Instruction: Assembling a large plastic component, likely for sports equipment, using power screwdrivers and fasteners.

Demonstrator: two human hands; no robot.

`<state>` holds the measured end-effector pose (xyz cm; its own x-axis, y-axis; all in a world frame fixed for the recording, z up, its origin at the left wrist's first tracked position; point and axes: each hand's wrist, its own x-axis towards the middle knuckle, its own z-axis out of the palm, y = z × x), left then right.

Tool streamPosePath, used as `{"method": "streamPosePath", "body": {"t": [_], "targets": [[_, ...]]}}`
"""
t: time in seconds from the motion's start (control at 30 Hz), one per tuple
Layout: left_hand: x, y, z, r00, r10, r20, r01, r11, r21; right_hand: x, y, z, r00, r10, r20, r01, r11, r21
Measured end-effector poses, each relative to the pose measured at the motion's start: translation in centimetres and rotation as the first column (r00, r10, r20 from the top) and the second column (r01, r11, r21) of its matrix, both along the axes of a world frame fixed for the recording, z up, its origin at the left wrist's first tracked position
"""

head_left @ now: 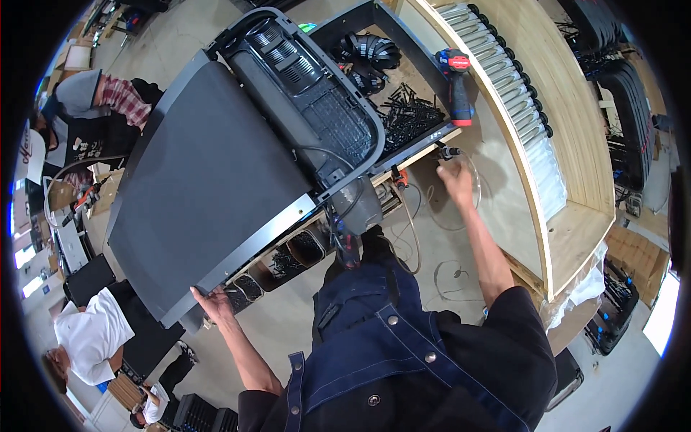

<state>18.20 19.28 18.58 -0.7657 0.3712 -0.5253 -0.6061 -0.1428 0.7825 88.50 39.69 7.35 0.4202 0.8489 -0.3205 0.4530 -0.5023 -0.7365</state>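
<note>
A flat treadmill with a dark grey belt and silver side rails lies tilted across the bench in front of me. My left hand grips the near silver rail close to its left end, some fingers hidden by the edge. At the treadmill's right end is a black plastic housing with vents and a cable. My right hand is slightly blurred below a dark hand tool at the front of the screw tray. Its fingers are bent toward the tool; whether they touch it is unclear.
A black-walled tray holds black screws and rolled black parts. A red-and-blue cordless driver stands at its right edge. Beyond, a wooden rack holds a row of silver cylinders. Screw bins sit under the bench front. Other people work at left.
</note>
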Motion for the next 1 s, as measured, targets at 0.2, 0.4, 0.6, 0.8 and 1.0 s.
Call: {"method": "streamPosePath", "body": {"t": [0.2, 0.4, 0.6, 0.8, 1.0], "targets": [[-0.1, -0.8, -0.2, 0.998, 0.028, -0.052, -0.032, 0.997, -0.066, -11.5, -9.2, 10.7, 0.760, 0.301, -0.576, -0.431, 0.897, -0.100], [2.3, -2.6, 0.4, 0.997, -0.075, -0.022, 0.072, 0.991, -0.115, -7.2, -6.7, -7.9, 0.967, 0.255, 0.027, -0.256, 0.966, 0.048], [13.3, -6.0, -6.7, 0.785, -0.550, 0.285, 0.576, 0.480, -0.662, -6.9, -3.1, -18.5, 0.850, 0.159, -0.503, -0.138, 0.987, 0.079], [9.0, -9.3, -19.6, 0.474, -0.880, -0.038, 0.429, 0.269, -0.862, -9.2, -2.2, -12.7, 0.950, 0.087, -0.298, -0.107, 0.993, -0.050], [8.9, -7.1, -26.9, 0.294, -0.953, -0.075, 0.078, 0.102, -0.992, -8.9, -5.5, -0.8, 0.908, 0.208, -0.363, -0.198, 0.978, 0.067]]}}
